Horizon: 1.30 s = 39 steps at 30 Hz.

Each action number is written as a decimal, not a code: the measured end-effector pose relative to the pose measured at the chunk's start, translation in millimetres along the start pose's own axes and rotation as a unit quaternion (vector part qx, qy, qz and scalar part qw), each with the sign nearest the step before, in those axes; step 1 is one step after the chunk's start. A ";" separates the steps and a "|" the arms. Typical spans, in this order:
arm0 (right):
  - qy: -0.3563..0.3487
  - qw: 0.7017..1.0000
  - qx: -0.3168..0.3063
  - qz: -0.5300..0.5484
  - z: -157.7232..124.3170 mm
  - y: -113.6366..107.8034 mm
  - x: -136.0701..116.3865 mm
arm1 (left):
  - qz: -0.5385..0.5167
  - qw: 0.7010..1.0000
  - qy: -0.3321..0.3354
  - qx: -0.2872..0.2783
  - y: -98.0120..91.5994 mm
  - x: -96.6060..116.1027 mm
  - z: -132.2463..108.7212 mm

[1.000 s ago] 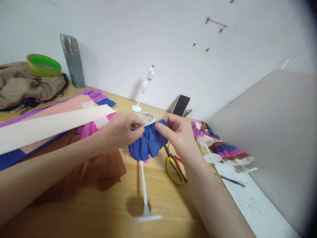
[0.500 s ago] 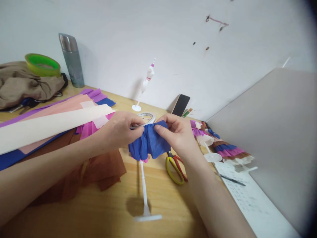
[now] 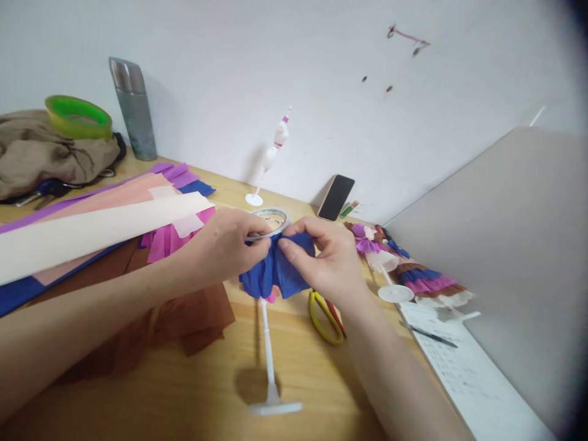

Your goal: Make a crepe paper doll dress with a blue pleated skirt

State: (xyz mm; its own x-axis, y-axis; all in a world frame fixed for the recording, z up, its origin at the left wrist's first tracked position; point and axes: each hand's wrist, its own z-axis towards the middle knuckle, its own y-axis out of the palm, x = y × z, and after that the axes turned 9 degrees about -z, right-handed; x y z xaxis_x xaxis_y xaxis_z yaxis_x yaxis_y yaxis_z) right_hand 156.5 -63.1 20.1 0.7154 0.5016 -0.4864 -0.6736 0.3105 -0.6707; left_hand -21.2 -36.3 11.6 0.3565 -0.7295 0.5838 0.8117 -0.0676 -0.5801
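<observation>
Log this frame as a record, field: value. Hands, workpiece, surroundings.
left hand: fingers pinching gathered blue paper
right hand: fingers pinching the same paper, to the right
workpiece: blue paper around upper part of white stand
behind hands: tape roll
beside right forearm: tool with yellow and red handles, partly hidden
left side: colored paper strips
by wall: bottle, phone

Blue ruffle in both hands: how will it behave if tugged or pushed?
The blue ruffle is probably floppy, since it hangs in loose folds below the left hand and right hand. It looks thin and crinkled, so it seems light and may tear under a hard tug. A push would likely bunch it up, as its lower edge hangs free.
</observation>
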 end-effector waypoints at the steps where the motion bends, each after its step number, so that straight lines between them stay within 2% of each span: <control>1: -0.005 1.000 -0.001 0.003 0.1 -0.8 1.0 | -0.003 1.000 -0.001 -0.003 0.1 -0.3 0.1; 8: 0.013 0.997 -0.023 0.066 1.5 -1.3 5.9 | -0.028 0.999 -0.015 -0.015 0.0 -0.2 0.5; 15: 0.026 0.996 -0.005 0.080 4.1 -1.9 7.8 | -0.055 0.998 -0.010 -0.018 -1.4 0.6 0.0; 20: 0.053 0.994 -0.016 0.092 4.7 -2.7 8.4 | -0.074 0.997 -0.010 -0.021 -1.6 0.7 -1.3; 31: 0.108 0.984 -0.034 0.139 7.9 -3.5 4.8 | -0.039 0.999 0.007 -0.022 -2.3 1.9 -0.8; 39: 0.195 0.954 -0.052 0.223 8.1 2.1 6.3 | 0.049 0.995 0.071 -0.053 -4.4 6.4 0.4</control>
State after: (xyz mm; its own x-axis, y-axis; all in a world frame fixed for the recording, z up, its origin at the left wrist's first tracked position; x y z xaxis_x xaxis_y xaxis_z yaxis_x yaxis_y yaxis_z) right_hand 158.1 -52.6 20.2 0.3907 0.2202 -0.8938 -0.9194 0.0456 -0.3906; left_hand -22.3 -40.4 18.1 0.3557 -0.8247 0.4397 0.7202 -0.0580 -0.6913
